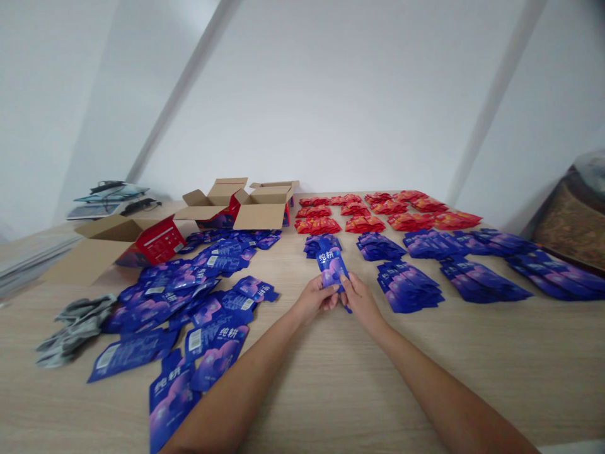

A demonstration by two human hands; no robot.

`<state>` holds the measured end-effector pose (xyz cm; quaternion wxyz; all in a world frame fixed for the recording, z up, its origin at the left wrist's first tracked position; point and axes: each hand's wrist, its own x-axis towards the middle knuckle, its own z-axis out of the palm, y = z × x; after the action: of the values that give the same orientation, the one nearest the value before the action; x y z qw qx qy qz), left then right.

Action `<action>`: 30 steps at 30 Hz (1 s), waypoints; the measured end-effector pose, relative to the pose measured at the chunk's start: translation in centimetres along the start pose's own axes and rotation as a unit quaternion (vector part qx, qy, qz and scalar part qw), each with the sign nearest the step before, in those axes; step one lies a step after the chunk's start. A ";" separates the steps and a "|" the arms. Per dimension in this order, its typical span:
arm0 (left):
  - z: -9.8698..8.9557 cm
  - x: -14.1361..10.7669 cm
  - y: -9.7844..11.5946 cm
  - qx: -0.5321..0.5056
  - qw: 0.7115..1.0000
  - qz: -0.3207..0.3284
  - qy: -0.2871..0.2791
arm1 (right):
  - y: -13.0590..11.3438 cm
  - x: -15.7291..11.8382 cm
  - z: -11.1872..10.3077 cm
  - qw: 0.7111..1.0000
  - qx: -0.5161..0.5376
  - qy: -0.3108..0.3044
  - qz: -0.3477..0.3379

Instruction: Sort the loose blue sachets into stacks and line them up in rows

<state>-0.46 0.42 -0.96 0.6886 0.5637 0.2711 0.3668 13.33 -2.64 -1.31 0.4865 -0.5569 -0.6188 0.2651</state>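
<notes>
Both hands, left hand (316,299) and right hand (360,300), pinch 1 blue pouch (332,269) mid-frame | sorted stacks (425,252) right | loose blue pile (189,296) left still unsorted

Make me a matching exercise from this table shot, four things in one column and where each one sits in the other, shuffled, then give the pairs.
Things:
1. red packets
2. loose heap of blue packets
3. grey gloves
4. single blue packet

Places:
A. near left edge of the table
B. held by the left hand and right hand
C. far rows, by the wall
D. left of the hands, in front of the open cartons

Pairs: 1-C, 2-D, 3-A, 4-B
</notes>
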 end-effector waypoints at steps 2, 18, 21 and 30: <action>0.0 0.0 0.1 0.001 1.000 0.002 -0.006 | -0.1 0.0 -0.1 1.000 -0.019 -0.004 -0.003; -0.8 0.1 -0.7 0.114 0.989 -0.088 -0.016 | 0.8 0.6 0.4 0.988 0.144 -0.036 0.029; -1.0 0.3 -0.8 0.128 0.989 -0.078 0.008 | 0.7 0.8 -0.2 0.993 0.110 -0.024 0.022; -4.0 0.6 -0.6 0.206 0.954 -0.011 0.218 | -0.8 0.5 -2.2 0.946 -0.322 -0.045 0.000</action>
<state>-3.14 3.22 -2.38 0.4854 0.5971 0.4903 0.4093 14.98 -2.79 0.33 0.2533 -0.6713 -0.6923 0.0768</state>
